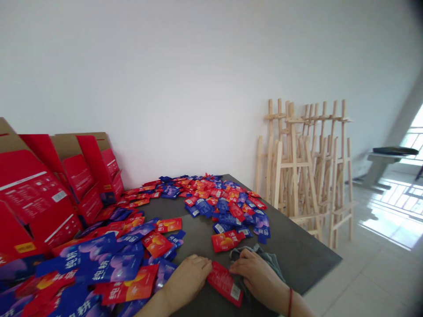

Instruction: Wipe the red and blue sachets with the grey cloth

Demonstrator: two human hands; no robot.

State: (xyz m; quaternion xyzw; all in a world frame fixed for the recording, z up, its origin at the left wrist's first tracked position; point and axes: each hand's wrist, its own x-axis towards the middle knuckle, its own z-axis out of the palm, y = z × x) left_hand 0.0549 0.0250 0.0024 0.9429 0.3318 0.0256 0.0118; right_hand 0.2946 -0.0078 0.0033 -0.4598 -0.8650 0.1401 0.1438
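A red packet (225, 284) with a white barcode lies flat on the dark table, back side up, between my hands. My left hand (191, 274) rests at its upper left corner, fingers bent together and gripping or pressing that edge. A crumpled grey-green cloth (269, 259) is bunched under my right hand (253, 272), whose fingers are closed on it beside the packet's right edge. The fingertips touch or nearly touch the packet. Just beyond the hands lies another red packet (224, 241) with an orange fruit picture.
Red and blue packets (115, 264) are heaped on the left, with open red cartons (36, 198) behind them. A second pile of packets (214, 193) covers the far table. Wooden easels (297, 167) stand past the table's right edge (317, 244), against a white wall.
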